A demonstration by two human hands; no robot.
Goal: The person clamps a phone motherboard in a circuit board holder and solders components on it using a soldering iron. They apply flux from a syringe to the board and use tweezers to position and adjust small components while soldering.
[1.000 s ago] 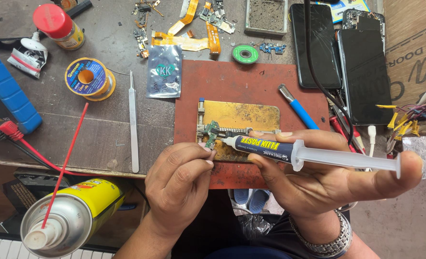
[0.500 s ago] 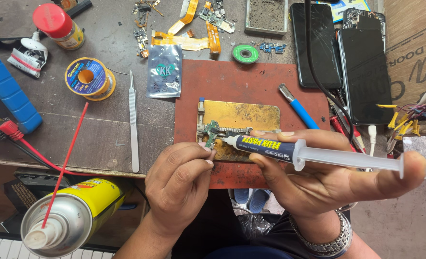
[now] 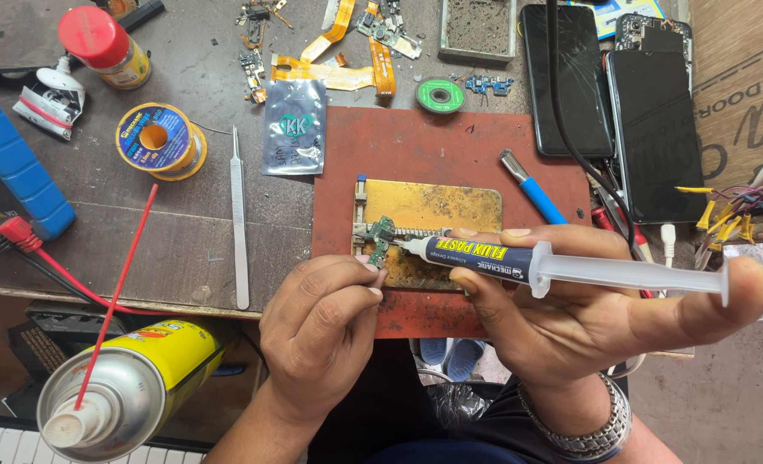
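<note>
Right hand (image 3: pixel 588 318) is wrapped around a paste syringe (image 3: pixel 527 260), thumb sitting on the plunger end, nozzle tip right at a small green circuit board (image 3: pixel 380 235). That board sits on a yellowish holder plate (image 3: pixel 450 210) on top of a red mat (image 3: pixel 424 155) on the counter (image 3: pixel 140 249). Left hand (image 3: pixel 321 331) has its fingers (image 3: pixel 366 273) pinched on the board's lower edge. Tweezers (image 3: pixel 239 219) lie off to the left, and a yellow spray can (image 3: pixel 132 387) is down in the corner.
</note>
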